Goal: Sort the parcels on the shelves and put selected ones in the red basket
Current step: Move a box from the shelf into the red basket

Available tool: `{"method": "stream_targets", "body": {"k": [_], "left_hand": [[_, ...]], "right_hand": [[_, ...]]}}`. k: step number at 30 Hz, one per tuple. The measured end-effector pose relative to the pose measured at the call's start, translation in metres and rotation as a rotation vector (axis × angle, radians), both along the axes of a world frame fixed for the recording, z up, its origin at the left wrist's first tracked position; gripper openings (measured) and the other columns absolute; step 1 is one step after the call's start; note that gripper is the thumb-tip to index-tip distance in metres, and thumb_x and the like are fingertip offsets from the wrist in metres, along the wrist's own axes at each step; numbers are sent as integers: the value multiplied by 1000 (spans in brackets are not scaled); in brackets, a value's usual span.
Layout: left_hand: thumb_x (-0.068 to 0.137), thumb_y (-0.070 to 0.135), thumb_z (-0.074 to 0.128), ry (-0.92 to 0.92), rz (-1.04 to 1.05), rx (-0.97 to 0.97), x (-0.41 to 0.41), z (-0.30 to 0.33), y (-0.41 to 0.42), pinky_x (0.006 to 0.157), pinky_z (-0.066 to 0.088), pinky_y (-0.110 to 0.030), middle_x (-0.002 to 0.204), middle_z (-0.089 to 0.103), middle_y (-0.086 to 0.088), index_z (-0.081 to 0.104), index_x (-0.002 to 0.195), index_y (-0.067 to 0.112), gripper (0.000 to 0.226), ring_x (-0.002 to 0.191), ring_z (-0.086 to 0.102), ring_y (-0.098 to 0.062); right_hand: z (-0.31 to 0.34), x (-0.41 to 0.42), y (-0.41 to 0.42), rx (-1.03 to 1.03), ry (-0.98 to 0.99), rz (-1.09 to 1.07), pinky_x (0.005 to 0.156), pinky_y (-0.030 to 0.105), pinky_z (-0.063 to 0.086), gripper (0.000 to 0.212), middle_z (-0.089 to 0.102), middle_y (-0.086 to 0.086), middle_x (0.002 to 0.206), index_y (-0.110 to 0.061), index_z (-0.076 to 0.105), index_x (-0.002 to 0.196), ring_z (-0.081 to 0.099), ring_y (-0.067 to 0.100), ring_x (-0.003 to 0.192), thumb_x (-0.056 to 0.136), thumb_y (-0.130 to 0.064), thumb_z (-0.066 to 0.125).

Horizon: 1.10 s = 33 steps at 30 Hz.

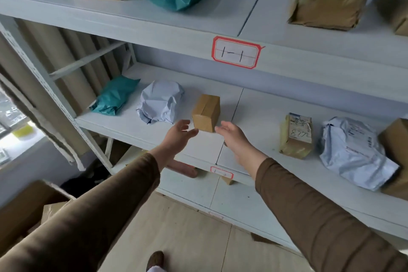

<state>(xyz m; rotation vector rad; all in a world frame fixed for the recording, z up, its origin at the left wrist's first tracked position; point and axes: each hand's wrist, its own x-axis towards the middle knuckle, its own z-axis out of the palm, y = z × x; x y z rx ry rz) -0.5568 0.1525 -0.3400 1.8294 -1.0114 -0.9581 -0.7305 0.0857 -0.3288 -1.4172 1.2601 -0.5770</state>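
A small brown cardboard box (206,112) stands upright on the middle white shelf (260,117). My left hand (176,134) is just left of its near bottom corner, fingers relaxed and holding nothing. My right hand (231,137) is just right of the box, fingers straight and spread, also holding nothing. Neither hand touches the box. Left of the box lie a crumpled white mailer bag (160,101) and a teal mailer bag (114,95). The red basket is not in view.
Right on the same shelf sit a taped brown parcel with handwriting (295,134), a white mailer (353,152) and a box edge (395,139). The upper shelf (154,13) holds teal bags and brown boxes. Cardboard boxes (26,207) stand on the floor at left.
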Motion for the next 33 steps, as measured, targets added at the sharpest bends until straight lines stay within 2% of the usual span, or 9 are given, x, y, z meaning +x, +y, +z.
{"method": "stream_targets", "body": {"k": [7, 10, 13, 15, 20, 23, 28, 31, 33], "left_hand": [[102, 36, 62, 179, -151, 106, 55, -28, -85, 117, 31, -42, 167, 28, -10, 20, 163, 17, 77, 149, 35, -32], [103, 40, 58, 244, -209, 151, 67, -38, -117, 120, 28, -44, 167, 27, -10, 15, 164, 15, 79, 150, 32, -33], [105, 38, 53, 320, -257, 171, 74, -51, -145, 109, 37, -39, 151, 45, -9, 31, 157, 11, 63, 133, 46, -28], [108, 35, 48, 328, -304, 176, 73, -56, -155, 101, 37, -37, 136, 52, -7, 42, 148, 10, 48, 121, 48, -25], [105, 31, 54, 384, -280, 92, 68, -57, -145, 92, 39, -33, 128, 57, -7, 42, 143, 11, 44, 111, 52, -20], [107, 31, 52, 419, -293, -5, 65, -43, -115, 84, 45, -30, 118, 62, -6, 45, 128, 11, 30, 104, 59, -20], [108, 31, 49, 379, -368, -173, 49, -11, -50, 70, 45, -9, 111, 63, -1, 53, 116, 13, 21, 94, 62, -3], [105, 26, 58, 437, -377, -297, 40, 6, -18, 78, 46, -7, 110, 67, 6, 63, 116, 14, 17, 94, 63, 0], [94, 31, 70, 512, -356, -305, 34, 11, -2, 91, 48, -17, 120, 64, 6, 62, 122, 23, 30, 105, 62, -5]], "right_hand": [[-16, 71, -43, 92, -5, -207, 97, 30, 38, 54, 47, 10, 153, -9, 35, 155, 50, 19, 121, 106, -25, 53], [-25, 94, -58, 158, -17, -290, 109, 37, 37, 66, 37, 6, 161, -16, 23, 161, 44, 24, 140, 105, -33, 54], [-35, 109, -68, 225, -36, -333, 111, 41, 35, 65, 37, 1, 160, -24, 21, 162, 39, 25, 144, 106, -38, 51], [-36, 113, -70, 244, -48, -348, 105, 36, 36, 54, 44, -7, 139, -25, 30, 158, 43, 21, 132, 108, -34, 48], [-45, 108, -61, 212, -166, -467, 98, 36, 36, 42, 51, -7, 138, -30, 42, 143, 48, 15, 120, 104, -45, 53], [-41, 97, -38, 136, -223, -577, 87, 36, 41, 39, 55, -8, 119, -29, 46, 127, 54, 13, 106, 99, -52, 58], [-32, 63, 12, 130, -445, -633, 102, 49, 51, 31, 64, 2, 121, -25, 50, 109, 61, 32, 122, 92, -40, 72], [-21, 37, 45, 245, -691, -624, 100, 49, 54, 38, 63, 12, 134, -20, 57, 124, 62, 36, 119, 94, -39, 69], [-15, 21, 68, 319, -815, -575, 102, 49, 52, 52, 63, 14, 141, -18, 59, 139, 61, 36, 125, 96, -48, 61]]}}
